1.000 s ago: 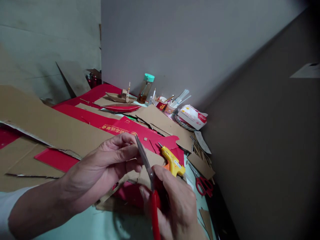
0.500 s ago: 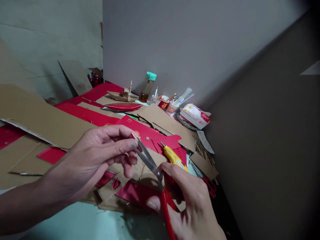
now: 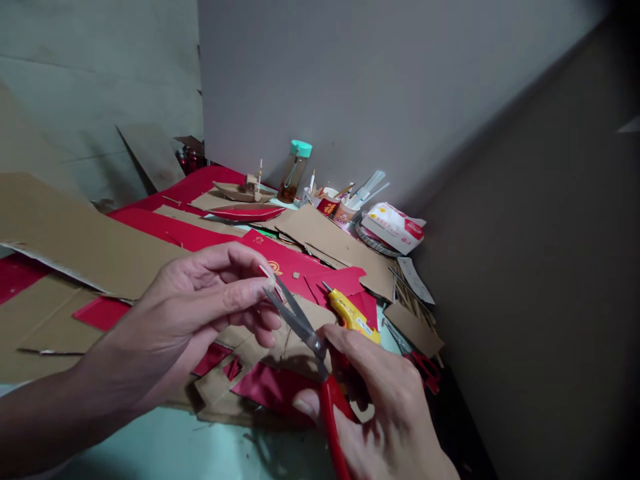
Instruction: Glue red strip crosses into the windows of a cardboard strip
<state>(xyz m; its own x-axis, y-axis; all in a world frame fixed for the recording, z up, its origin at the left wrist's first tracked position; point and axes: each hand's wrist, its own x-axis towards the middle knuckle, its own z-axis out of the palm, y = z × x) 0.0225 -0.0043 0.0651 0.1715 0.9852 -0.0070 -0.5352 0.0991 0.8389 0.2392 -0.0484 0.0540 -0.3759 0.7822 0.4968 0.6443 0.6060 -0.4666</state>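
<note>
Between the fingers of the left hand [image 3: 210,307], a small red-and-white piece [image 3: 266,271] is pinched beside the parted blades of scissors [image 3: 306,332] gripped by the right hand [image 3: 383,390]. Fingertips could be nicked (so little of the piece shows) were the blades closed askew, or the piece lost onto the cardboard [image 3: 319,315] below by a slackened pinch.

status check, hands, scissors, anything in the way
Left hand pinching small red-and-white strip. Right hand gripping red-handled scissors, partly open at the strip. Yellow glue gun close beyond right hand, cardboard scraps below.
</note>
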